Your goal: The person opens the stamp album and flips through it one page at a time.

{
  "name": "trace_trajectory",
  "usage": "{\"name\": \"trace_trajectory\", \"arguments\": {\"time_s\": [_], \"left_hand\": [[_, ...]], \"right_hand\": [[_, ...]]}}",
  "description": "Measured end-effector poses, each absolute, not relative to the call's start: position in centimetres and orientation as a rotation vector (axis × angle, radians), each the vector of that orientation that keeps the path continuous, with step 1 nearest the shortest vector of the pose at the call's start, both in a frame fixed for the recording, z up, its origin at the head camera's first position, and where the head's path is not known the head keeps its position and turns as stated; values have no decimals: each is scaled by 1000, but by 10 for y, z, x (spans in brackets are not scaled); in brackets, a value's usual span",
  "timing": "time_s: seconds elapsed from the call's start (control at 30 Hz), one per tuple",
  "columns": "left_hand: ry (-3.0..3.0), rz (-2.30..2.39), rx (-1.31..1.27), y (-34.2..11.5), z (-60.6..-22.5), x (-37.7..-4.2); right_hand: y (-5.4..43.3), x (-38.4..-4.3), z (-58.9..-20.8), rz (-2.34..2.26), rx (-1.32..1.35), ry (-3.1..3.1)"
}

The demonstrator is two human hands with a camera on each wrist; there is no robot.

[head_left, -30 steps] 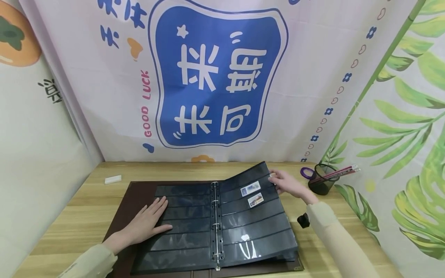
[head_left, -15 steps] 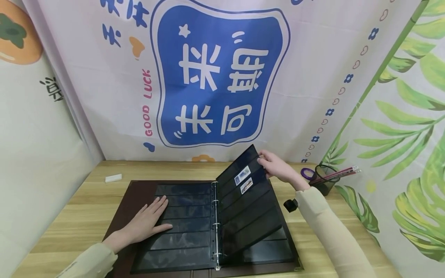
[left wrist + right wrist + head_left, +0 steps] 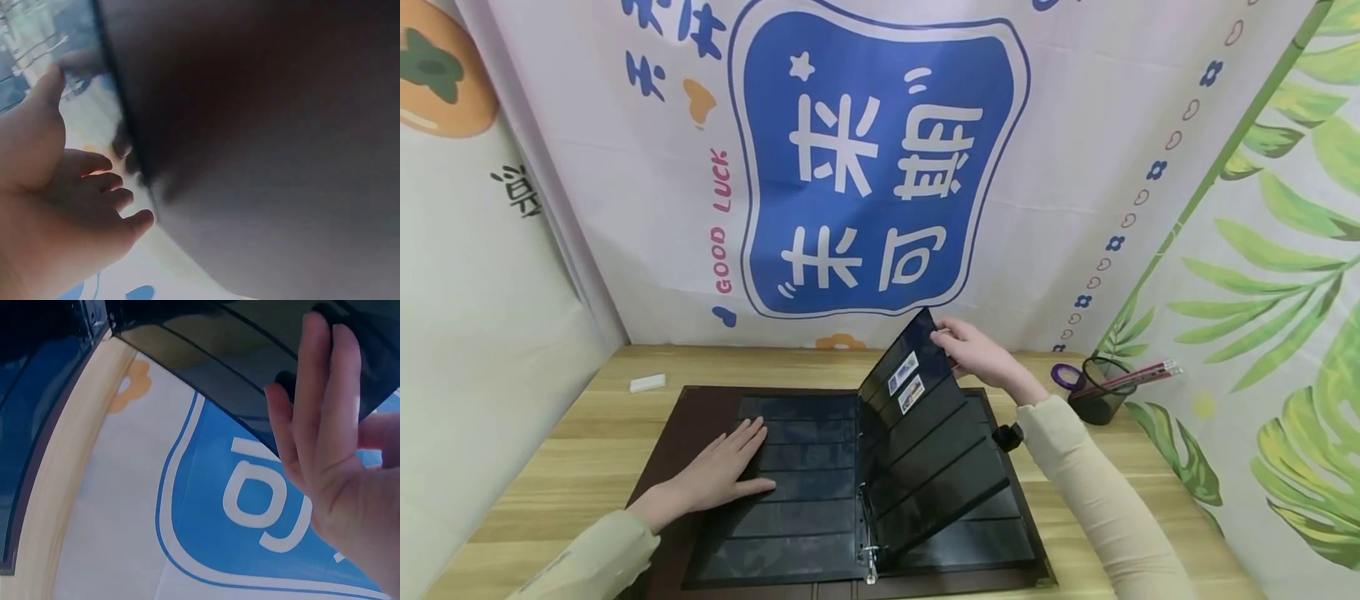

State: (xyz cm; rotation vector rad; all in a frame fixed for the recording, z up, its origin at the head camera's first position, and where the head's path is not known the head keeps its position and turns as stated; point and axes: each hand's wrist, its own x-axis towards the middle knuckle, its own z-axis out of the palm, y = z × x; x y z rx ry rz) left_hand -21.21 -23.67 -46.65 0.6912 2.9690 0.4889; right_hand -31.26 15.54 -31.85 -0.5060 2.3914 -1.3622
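A stamp album with a dark brown cover (image 3: 696, 421) lies spread on the wooden table. My left hand (image 3: 718, 471) rests flat on its black left page (image 3: 812, 479), fingers straight. At the upper outer corner of a raised black page (image 3: 936, 454), my right hand (image 3: 981, 354) pinches the edge, thumb in front and fingers behind. That page stands tilted up from the metal rings (image 3: 870, 554) and carries two stamps, a bluish stamp (image 3: 903, 372) and a brownish stamp (image 3: 912, 394), in its strips. In the right wrist view the fingers (image 3: 340, 400) lie against the page's back.
Under the raised page, another black page (image 3: 977, 542) lies on the right cover. A mesh pen cup (image 3: 1097, 404) with pencils and a purple tape roll (image 3: 1066, 376) stand at the back right. A white eraser-like block (image 3: 647, 383) lies at the back left. Printed cloth (image 3: 1075, 167) hangs behind.
My right hand has lifted the stamp-bearing page and swung it leftward, steeper than before, uncovering the page beneath. My left hand has stayed on the left page.
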Motion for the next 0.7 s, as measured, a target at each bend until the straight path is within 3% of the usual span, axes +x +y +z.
{"name": "trace_trajectory", "arguments": {"time_s": [0.23,0.5,0.7], "left_hand": [[2853,835,725,-202,-422,-229],[2695,1141,775,-148,-367,-245],[2522,1357,697,-120,-336,-251]], "right_hand": [[147,-306,-327,-1537,-541,2300],[137,-299,-344,-1501,-858,2361],[130,-294,-352,-1520,-935,2267]]}}
